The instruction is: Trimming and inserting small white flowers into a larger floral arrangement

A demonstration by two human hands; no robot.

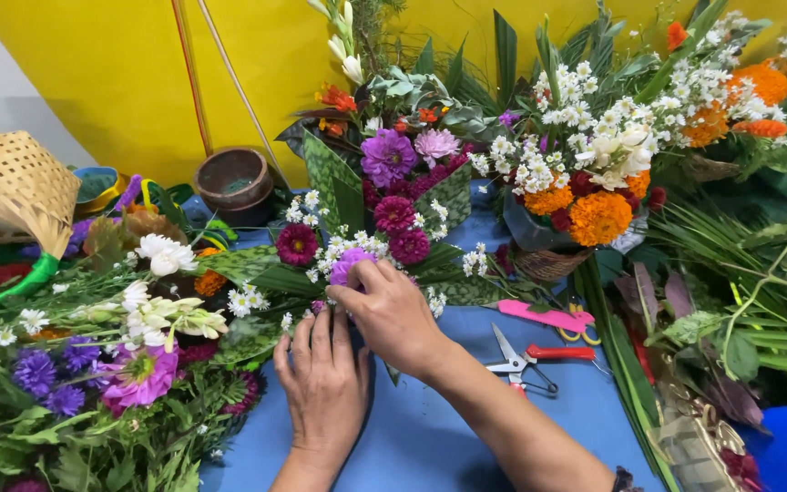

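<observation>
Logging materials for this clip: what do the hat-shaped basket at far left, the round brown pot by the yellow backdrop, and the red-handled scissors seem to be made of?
Basket: woven straw or bamboo strips, matte tan; the open weave shows. Brown pot: probably fired clay, dull and earthy, with a thick rim; plastic is possible. Scissors: shiny metal blades, with handles of smooth red material, likely plastic. They lie on the blue table, apart from the right hand.

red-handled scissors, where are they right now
In the head view the red-handled scissors lie on the blue table, just right of the right hand and its wrist, below the pink-handled tool.
</observation>
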